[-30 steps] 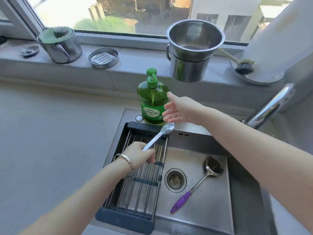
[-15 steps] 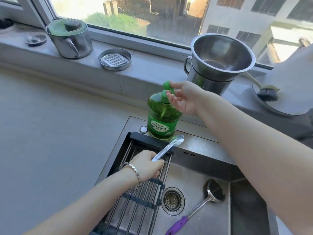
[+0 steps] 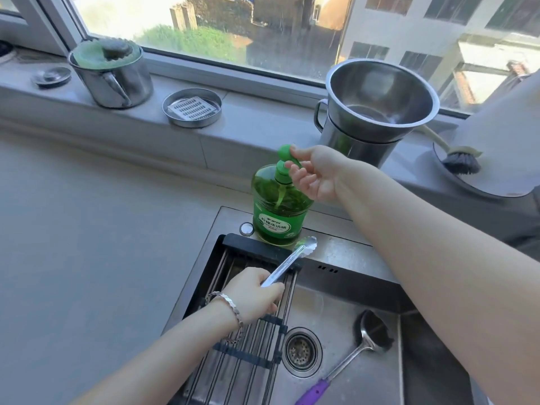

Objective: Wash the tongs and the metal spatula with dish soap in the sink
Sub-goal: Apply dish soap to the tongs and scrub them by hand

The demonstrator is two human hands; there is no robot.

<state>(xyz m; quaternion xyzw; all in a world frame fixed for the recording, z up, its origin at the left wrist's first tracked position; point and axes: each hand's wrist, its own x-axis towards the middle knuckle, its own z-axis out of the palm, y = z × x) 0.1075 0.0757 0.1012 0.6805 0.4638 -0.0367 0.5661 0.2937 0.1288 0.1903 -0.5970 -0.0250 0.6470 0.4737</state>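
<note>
Left hand [image 3: 254, 293] grips tongs [image 3: 292, 263] above sink rack [image 3: 230, 264]; right hand [image 3: 314, 173] pinches pump [image 3: 285, 153] of dish soap bottle [image 3: 277, 211] on sink rim [image 3: 344, 249]. Metal spatula [image 3: 362, 343] lies in basin [image 3: 330, 311]; grey counter [image 3: 102, 229] left, windowsill [image 3: 248, 112] behind.

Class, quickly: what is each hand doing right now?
Left hand: closed, gripping the tongs.
Right hand: closed, pinching the soap bottle by its pump.

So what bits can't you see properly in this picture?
All in the head view:
- Tongs: the grip end is hidden inside the left hand.
- Metal spatula: the end of its purple handle is cut off by the bottom edge.
- Pump of the soap bottle: the right hand partly covers it, so I cannot tell if soap is coming out.
- Bottle label: the print is too small to read.
</note>
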